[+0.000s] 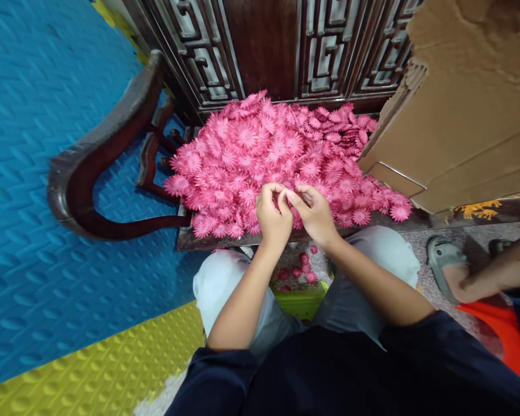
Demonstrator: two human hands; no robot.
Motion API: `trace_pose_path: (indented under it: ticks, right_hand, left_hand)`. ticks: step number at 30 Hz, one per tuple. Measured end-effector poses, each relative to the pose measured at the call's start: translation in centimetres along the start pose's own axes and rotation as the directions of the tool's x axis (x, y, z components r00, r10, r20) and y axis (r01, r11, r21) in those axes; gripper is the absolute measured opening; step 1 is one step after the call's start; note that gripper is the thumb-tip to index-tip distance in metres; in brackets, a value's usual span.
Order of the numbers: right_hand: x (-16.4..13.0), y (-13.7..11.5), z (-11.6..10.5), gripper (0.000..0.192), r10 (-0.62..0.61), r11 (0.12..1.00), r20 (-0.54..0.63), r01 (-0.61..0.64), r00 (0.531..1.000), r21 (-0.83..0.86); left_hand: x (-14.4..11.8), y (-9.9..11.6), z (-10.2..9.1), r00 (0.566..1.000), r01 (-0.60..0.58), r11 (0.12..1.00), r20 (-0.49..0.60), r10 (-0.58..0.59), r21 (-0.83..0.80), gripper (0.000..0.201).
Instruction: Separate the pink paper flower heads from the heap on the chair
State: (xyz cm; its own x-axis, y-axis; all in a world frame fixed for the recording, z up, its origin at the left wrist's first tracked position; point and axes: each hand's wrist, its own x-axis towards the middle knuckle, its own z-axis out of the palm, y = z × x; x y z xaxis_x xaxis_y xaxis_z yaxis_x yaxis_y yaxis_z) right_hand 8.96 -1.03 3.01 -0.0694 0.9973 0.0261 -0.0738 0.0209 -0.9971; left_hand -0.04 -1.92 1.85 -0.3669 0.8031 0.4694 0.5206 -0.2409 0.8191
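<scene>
A broad heap of pink artificial flower pieces [247,138], flat with many thin petals, lies on a dark wooden bench seat [188,240]. Over its front edge my left hand [274,214] and my right hand [314,212] meet at the fingertips. Both have their fingers curled and pinched together. Whatever is between the fingertips is too small or too hidden to make out. The flower pieces nearest my hands lie just behind and below them.
A curved wooden armrest [99,156] bounds the left side, and a torn cardboard box [468,110] stands at right. Below the seat are fallen flower pieces [304,267] and a green plastic object [299,301]. Another person's sandalled foot [453,277] is at right.
</scene>
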Motion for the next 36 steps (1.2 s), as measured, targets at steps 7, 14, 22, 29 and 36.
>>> trace_pose_path:
  ticks: [7,14,22,29,36]
  right_hand:
    - [0.4,-0.3,-0.6,0.019,0.097,0.995,0.057,-0.096,0.994,-0.010]
    - [0.5,-1.7,-0.7,0.017,0.374,0.912,0.130,-0.390,0.918,0.128]
    - [0.5,-0.6,-0.4,0.011,0.200,0.976,0.002,-0.199,0.980,0.091]
    - [0.5,-0.4,-0.6,0.013,0.133,0.988,0.099,-0.139,0.986,0.061]
    - [0.3,0.3,-0.7,0.018,0.109,0.992,0.136,-0.099,0.985,-0.078]
  left_hand:
    - [0.0,-0.1,0.1,0.999,0.051,0.995,0.005,-0.051,-0.088,0.009]
    - [0.0,0.1,0.2,0.994,0.099,0.980,-0.020,-0.104,-0.171,0.011]
    - [0.6,-0.1,-0.1,0.993,0.111,0.981,-0.013,-0.115,-0.161,0.011]
    - [0.7,0.0,-0.6,0.997,0.053,0.997,0.050,-0.051,-0.054,0.010]
    - [0.4,-0.3,-0.5,0.991,0.015,1.000,0.136,-0.013,-0.011,0.008]
